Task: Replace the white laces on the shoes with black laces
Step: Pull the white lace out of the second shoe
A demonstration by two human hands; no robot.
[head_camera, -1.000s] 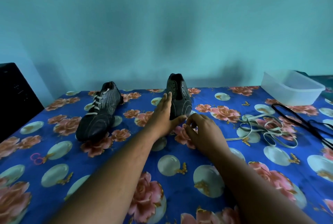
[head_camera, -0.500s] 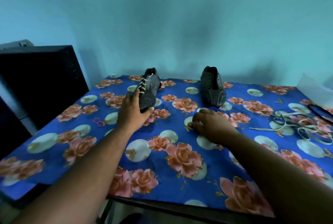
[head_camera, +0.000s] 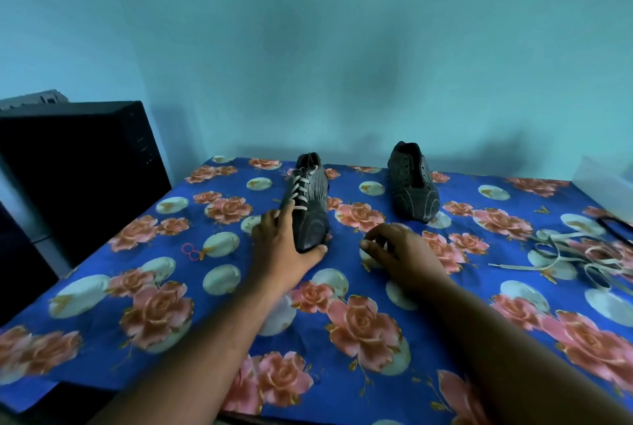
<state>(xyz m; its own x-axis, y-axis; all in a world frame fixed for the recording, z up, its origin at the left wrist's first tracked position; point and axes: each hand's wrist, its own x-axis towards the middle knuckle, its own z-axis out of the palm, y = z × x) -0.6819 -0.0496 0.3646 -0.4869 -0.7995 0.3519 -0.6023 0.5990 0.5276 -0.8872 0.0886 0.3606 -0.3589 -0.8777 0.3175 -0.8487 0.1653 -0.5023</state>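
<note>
My left hand (head_camera: 286,246) has its grip on the toe of the laced shoe (head_camera: 308,200): fingers lie along its outer side, and my thumb curls under the tip, so the toe sits wedged between them. The shoe points toward me, heel away, its sole on the surface (head_camera: 342,390). Its white laces (head_camera: 301,190) are threaded up the front, just beyond my fingertips.

My right hand (head_camera: 402,255) rests on the cloth just to the right of that grip, near it but apart from the shoe. Its fingers are loosely curled, the thumb pointing toward the shoe, and it holds nothing that I can see.

Beyond my right hand stands the second shoe (head_camera: 412,181), toe toward me and without laces, well apart from the first.

Far out to the right of my right hand lies a loose white lace (head_camera: 561,255) in a tangle on the cloth. Past it, at the picture's edge, a loop of black lace (head_camera: 613,226) shows, and behind that a pale tub (head_camera: 606,181), partly cut off.

To the left of my left hand, off the surface's edge, stands a black box (head_camera: 78,168).
</note>
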